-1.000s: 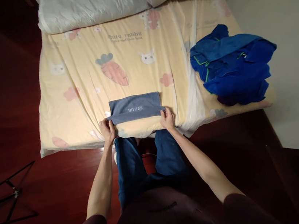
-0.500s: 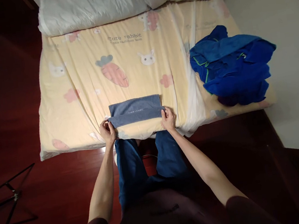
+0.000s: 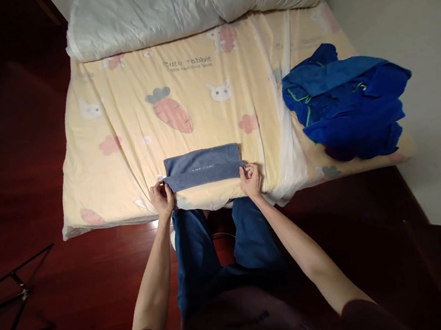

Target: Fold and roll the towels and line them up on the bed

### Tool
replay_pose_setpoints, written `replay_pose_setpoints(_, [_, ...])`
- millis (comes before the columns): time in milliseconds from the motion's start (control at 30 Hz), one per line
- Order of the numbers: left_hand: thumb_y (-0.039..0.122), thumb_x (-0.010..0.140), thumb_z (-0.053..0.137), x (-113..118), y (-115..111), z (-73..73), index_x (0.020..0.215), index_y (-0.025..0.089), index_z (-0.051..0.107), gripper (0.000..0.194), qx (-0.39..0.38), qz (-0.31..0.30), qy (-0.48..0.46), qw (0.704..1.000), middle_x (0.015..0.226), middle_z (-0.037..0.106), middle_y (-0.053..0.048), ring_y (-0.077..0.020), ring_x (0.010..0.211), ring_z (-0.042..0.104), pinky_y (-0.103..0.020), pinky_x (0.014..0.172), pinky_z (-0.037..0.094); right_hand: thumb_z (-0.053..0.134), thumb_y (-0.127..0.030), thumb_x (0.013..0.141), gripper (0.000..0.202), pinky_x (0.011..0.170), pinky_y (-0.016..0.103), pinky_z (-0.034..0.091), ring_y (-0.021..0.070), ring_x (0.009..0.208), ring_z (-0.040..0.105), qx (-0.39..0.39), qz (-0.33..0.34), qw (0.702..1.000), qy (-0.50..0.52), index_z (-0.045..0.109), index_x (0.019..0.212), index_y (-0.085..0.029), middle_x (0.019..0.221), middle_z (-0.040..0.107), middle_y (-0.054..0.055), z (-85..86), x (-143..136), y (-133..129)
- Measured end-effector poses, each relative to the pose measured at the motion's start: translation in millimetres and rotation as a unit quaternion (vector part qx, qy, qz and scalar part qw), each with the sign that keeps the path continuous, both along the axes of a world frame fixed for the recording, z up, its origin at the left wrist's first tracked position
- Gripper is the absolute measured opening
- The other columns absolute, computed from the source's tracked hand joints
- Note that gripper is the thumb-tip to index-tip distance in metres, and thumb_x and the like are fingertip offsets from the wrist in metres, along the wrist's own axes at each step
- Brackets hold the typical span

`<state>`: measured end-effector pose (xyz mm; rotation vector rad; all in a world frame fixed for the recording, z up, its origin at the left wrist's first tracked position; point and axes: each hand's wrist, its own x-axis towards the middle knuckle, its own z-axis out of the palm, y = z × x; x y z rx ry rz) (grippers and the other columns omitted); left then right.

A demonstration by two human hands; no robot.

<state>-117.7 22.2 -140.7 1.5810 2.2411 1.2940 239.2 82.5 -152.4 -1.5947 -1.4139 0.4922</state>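
A blue-grey towel (image 3: 202, 159) lies near the front edge of the bed, its near part folded over toward the far side. White lettering across it is partly covered by the folded flap. At the towel's left end, my left hand (image 3: 162, 198) pinches the corner of the fold between thumb and fingers. My right hand (image 3: 251, 180) grips the opposite corner the same way. Both hands rest close to the mattress, and the flap between them is held fairly straight.
The bed (image 3: 125, 123) has a yellow sheet printed with carrots and rabbits. A heap of blue clothes (image 3: 354, 99) lies on its right side. A pale rolled quilt (image 3: 199, 5) spans the back. Black stand legs (image 3: 22, 293) are on the floor at left.
The folded flap has moved slightly farther over the towel, now reaching the lettering's lower edge. Both hands keep their hold on its corners. The whole view has shifted a little downward.
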Motion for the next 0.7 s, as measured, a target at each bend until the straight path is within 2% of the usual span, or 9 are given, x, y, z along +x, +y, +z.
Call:
replay_pose_setpoints(167, [0.038, 0.1, 0.058, 0, 1, 2.6, 0.114, 0.019, 0.065, 0.025, 0.015, -0.013, 0.009, 1.0, 0.092, 0.064, -0.01, -0.0275, 0.097, 0.059, -0.042, 0.088, 0.049, 0.061, -0.046, 0.1, 0.027, 0.077, 0.034, 0.055, 0.0191, 0.076, 0.064, 0.027, -0.007, 0.999, -0.032, 0.06, 0.108, -0.021, 0.089, 0.066, 0.006, -3.5, 0, 0])
replay_pose_setpoints(300, [0.031, 0.097, 0.058, 0, 1, 4.4, 0.106, 0.021, 0.067, 0.016, 0.039, -0.036, 0.041, 0.998, 0.109, 0.067, -0.014, -0.0285, 0.108, 0.061, -0.047, 0.1, 0.047, 0.059, -0.036, 0.102, 0.017, 0.092, 0.039, 0.057, 0.0242, 0.104, 0.067, 0.089, 0.015, 0.991, -0.101, 0.067, 0.104, -0.021, 0.111, 0.065, 0.014, 0.5, 0, 0])
replay_pose_setpoints(433, [0.023, 0.095, 0.057, 0, 0, 6.9, 0.101, 0.023, 0.072, 0.016, 0.04, -0.08, 0.048, 0.995, 0.115, 0.072, -0.014, -0.0296, 0.112, 0.06, -0.05, 0.104, 0.043, 0.052, -0.023, 0.104, 0.023, 0.102, 0.043, 0.056, 0.0253, 0.112, 0.068, 0.122, 0.064, 0.978, -0.155, 0.075, 0.104, -0.023, 0.115, 0.071, 0.013, 5.4, 0, 1])
replay_pose_setpoints(567, [0.021, 0.095, 0.054, 3, 0, 13.9, 0.108, 0.023, 0.074, 0.024, 0.015, -0.09, 0.031, 0.995, 0.117, 0.075, -0.013, -0.0301, 0.113, 0.059, -0.051, 0.107, 0.041, 0.046, -0.019, 0.105, 0.034, 0.102, 0.044, 0.056, 0.0256, 0.113, 0.07, 0.111, 0.092, 0.978, -0.151, 0.077, 0.117, -0.023, 0.118, 0.076, 0.012, 9.1, 0, 2])
replay_pose_setpoints(700, [0.025, 0.093, 0.054, 4, -3, 24.5, 0.121, 0.023, 0.072, 0.033, -0.034, -0.098, 0.037, 0.994, 0.126, 0.073, -0.012, -0.0326, 0.119, 0.057, -0.052, 0.11, 0.038, 0.044, -0.02, 0.101, 0.042, 0.106, 0.048, 0.055, 0.028, 0.12, 0.068, 0.068, 0.105, 0.983, -0.135, 0.075, 0.128, -0.024, 0.128, 0.075, 0.011, 12.8, 1, 0])
